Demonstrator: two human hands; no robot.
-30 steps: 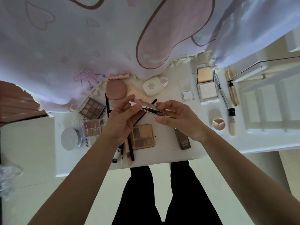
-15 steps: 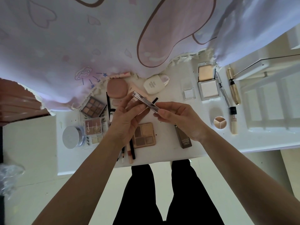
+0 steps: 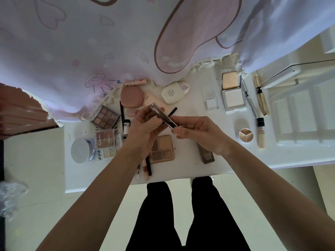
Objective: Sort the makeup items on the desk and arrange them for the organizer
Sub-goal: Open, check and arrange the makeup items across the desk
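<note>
Since a second ago you swung the slim metallic stick (image 3: 164, 116) from nearly crosswise to a steeper diagonal, held above the desk (image 3: 184, 156). In the head view, your left hand (image 3: 145, 131) curled round its far half. Your right hand (image 3: 197, 134) pinched the near end, so both hands were equally close.

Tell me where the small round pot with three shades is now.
In the head view, the round pot sits on the white desk at the person's right, beside the pale tube, nearer the person than the open compact.
</note>
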